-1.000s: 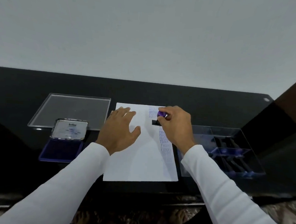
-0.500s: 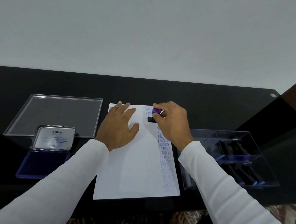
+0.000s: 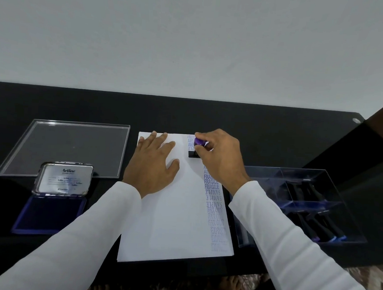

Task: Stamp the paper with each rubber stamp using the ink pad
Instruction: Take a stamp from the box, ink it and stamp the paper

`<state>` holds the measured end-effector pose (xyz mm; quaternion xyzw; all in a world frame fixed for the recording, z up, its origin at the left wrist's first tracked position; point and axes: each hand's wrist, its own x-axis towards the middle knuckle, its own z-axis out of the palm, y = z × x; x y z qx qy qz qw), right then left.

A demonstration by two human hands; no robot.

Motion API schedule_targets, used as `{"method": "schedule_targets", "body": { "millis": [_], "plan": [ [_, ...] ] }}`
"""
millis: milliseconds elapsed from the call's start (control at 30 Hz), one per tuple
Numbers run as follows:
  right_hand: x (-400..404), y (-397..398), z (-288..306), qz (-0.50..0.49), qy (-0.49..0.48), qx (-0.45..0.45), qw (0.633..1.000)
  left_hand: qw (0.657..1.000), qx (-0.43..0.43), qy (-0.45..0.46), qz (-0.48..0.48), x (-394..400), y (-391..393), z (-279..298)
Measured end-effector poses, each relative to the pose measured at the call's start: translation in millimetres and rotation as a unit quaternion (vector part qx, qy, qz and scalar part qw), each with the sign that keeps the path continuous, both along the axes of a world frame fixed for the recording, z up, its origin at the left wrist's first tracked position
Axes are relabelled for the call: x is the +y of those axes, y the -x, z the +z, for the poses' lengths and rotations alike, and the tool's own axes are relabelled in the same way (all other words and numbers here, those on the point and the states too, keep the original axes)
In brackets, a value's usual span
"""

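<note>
A white sheet of paper (image 3: 172,215) lies in the middle of the black table, with a column of blue stamped words down its right side. My left hand (image 3: 153,165) rests flat on the paper's upper left part, fingers spread. My right hand (image 3: 219,157) grips a rubber stamp (image 3: 197,147) with a purple top and black base, set on the paper near its top right. The open ink pad (image 3: 49,212) lies at the left, its lid (image 3: 65,178) raised.
A clear acrylic tray (image 3: 71,148) lies at the back left. On the right, a clear divided box (image 3: 305,203) holds several more black stamps. The table's front edge runs just below the paper, and a wall stands behind.
The view has tilted and drawn closer. My right hand with the stamp has kept to the paper's top right, and my left hand has stayed flat on the sheet.
</note>
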<state>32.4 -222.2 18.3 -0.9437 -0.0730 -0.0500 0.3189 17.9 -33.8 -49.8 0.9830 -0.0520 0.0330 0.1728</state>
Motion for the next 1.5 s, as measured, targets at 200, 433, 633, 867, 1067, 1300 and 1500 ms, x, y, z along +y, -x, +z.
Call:
{"method": "schedule_targets", "body": {
  "millis": [200, 433, 633, 867, 1067, 1300, 1500],
  "plan": [
    [0.6, -1.3, -2.9, 0.006, 0.006, -0.004, 1.000, 1.000, 0.002, -0.007, -0.002, -0.7, 0.9, 1.9],
    [4.5, -3.4, -9.2, 0.003, 0.010, -0.002, 1.000, 1.000, -0.004, -0.011, -0.001, -0.5, 0.6, 1.2],
    [5.5, -3.9, -8.3, -0.001, 0.018, 0.004, 1.000, 1.000, -0.002, -0.006, 0.003, -1.5, 1.0, 2.1],
    [7.1, -4.6, -7.0, 0.005, 0.028, 0.000, 1.000, 1.000, 0.000, -0.003, 0.002, -1.0, 1.0, 0.9],
    [5.6, -4.8, -6.3, 0.013, 0.036, -0.002, 0.999, 1.000, 0.001, -0.008, 0.002, -1.1, 1.3, 1.7],
    [3.9, -4.4, -4.4, 0.023, 0.032, -0.019, 0.999, 1.000, -0.001, -0.012, 0.005, -1.3, 1.6, 2.1],
    [2.8, -8.3, -5.9, 0.023, 0.036, -0.010, 0.999, 1.000, -0.001, -0.006, 0.002, -0.7, 1.6, 1.5]
  ]
}}
